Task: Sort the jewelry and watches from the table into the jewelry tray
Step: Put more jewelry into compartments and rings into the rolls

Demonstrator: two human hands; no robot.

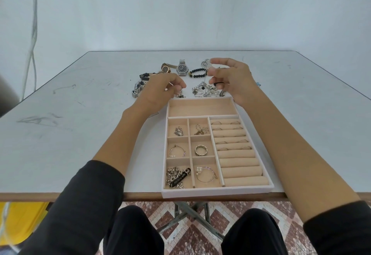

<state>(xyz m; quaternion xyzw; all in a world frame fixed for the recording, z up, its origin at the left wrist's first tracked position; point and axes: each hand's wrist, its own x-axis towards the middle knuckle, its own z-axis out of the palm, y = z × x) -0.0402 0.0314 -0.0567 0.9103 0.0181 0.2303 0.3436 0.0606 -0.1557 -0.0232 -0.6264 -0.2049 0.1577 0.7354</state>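
Matt velvety tray [267,187], shiny metal watch [182,68]

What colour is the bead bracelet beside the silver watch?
The bead bracelet is black; the head view shows it.

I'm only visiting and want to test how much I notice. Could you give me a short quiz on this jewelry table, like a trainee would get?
1. True or false: the long far compartment of the jewelry tray holds a watch.
2. The silver leaf-shaped piece is in the grip of: A. the left hand; B. the right hand; C. neither.
3. Fill in: the steel watch lies on the ____.
Key: 1. False, it is empty. 2. B; the left hand pinches a small dangling piece. 3. table.
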